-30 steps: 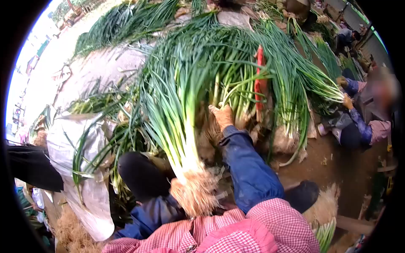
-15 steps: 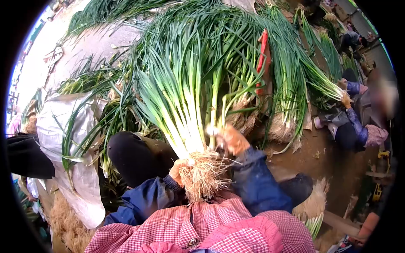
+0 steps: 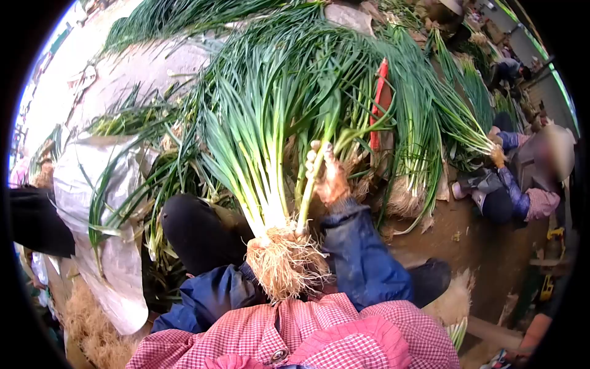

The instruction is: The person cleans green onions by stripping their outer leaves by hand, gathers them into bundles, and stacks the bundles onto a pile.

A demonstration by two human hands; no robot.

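Note:
A large bunch of green onions [image 3: 264, 178] stands fanned out in front of me, with pale stems, long green leaves and tangled straw-coloured roots [image 3: 289, 261] toward my body. My left hand [image 3: 258, 242], mostly hidden by the roots, is closed around the bunch's lower left side. On the right side of the bunch, my right hand [image 3: 330, 177] is wrapped round a single green onion stalk [image 3: 307, 195], partway up its stem. This hand wears a soiled orange-brown glove. Both my sleeves are dark blue.
More bundled green onions [image 3: 418, 141] lie ahead and right, beside a red strip [image 3: 379, 101]. A white plastic sheet [image 3: 101, 184] and loose leaves lie left. Trimmed roots [image 3: 92, 326] are heaped lower left. A co-worker [image 3: 522, 163] holds stalks at right.
My right hand has moved up and slightly left along the stems and now grips a stalk. The root end has shifted slightly down and left. The co-worker's hands still hold their stalks.

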